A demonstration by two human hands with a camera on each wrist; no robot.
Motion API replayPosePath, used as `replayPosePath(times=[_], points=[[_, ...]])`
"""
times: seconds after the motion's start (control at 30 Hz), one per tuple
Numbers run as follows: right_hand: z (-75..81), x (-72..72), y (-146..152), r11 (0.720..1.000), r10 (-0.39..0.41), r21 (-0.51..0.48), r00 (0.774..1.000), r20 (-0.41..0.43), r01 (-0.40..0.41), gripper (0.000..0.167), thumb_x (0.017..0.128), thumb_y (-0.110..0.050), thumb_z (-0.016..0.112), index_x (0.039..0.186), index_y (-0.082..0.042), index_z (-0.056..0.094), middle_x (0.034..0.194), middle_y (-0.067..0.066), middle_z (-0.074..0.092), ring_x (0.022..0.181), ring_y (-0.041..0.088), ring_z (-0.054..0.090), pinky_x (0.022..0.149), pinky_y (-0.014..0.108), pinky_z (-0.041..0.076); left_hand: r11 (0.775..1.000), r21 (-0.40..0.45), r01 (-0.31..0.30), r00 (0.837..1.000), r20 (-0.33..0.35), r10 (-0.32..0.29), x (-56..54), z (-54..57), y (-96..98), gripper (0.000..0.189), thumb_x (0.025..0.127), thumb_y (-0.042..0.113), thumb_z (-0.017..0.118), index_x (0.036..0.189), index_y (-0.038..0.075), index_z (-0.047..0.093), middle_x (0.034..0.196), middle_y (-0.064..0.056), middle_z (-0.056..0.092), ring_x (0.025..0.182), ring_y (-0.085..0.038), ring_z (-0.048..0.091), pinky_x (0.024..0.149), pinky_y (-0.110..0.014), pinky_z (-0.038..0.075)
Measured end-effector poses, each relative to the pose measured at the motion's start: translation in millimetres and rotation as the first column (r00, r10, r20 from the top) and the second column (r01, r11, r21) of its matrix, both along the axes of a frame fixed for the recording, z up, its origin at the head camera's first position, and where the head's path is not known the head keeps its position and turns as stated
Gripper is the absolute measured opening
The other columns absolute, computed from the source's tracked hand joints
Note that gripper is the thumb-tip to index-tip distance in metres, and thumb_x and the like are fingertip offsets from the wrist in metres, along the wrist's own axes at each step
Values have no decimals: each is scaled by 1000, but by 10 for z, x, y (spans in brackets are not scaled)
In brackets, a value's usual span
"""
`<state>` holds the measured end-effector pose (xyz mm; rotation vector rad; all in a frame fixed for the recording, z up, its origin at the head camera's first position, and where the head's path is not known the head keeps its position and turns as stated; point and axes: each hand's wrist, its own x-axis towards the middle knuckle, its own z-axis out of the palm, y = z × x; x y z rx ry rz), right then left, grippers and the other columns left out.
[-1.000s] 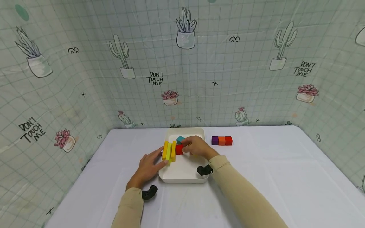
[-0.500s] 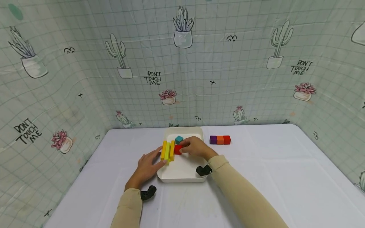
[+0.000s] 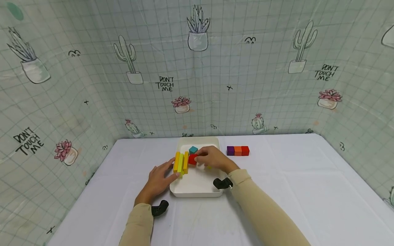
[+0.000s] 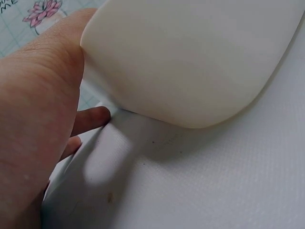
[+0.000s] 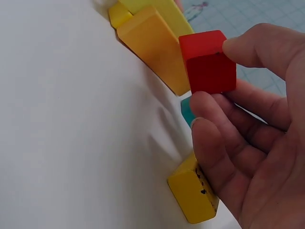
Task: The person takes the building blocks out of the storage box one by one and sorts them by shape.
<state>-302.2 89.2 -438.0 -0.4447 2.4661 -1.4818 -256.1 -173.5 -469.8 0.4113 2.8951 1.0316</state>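
Thumb and fingers of my right hand [image 3: 213, 159] pinch a red cube [image 5: 209, 62] above the white tray [image 3: 197, 188]. Close behind it sits a teal cube [image 3: 193, 150] in the tray. Beneath the right fingers, a yellow block [image 5: 193, 195] with dark marks lies on the tray floor. My left hand [image 3: 158, 179] holds the tray's left side, its thumb over the rim and other fingers outside. Beside that hand, yellow blocks [image 3: 186, 162] and a lime block [image 3: 180, 163] stand in a row along the tray's left wall.
To the right of the tray, a purple cube [image 3: 230, 150], an orange cube [image 3: 238, 151] and another red cube [image 3: 245, 150] form a row on the white table [image 3: 277, 188]. Behind the table hangs a cactus-print cloth [image 3: 221, 75].
My right hand has raised the red cube slightly and tilted it. The left hand stays at the tray's side, and the blocks along the wall keep their places.
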Motion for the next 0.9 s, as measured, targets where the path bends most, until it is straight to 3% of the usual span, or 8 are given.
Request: replayPosePath(times=[0.27,0.9], points=[[69,1,29,998,-14,-56,998,55,17,27,95,-25,67,117,-8,68,101,5,71,84,26,66,75,33,58,1000,-3,-20,1000,13,20,2,36,14,71,96,45,62,159,27,33,154,-8,46,147,-35,29,119,-60,3],[1,-2,103,968,-32,-242,992,119,60,32,97,-15,62,126,-1,62,116,14,68,98,29,71,85,35,59,1000,-14,-14,1000,11,14,27,28,19,71,96,45,63,158,27,33,153,-8,47,146,-35,29,120,-60,2]])
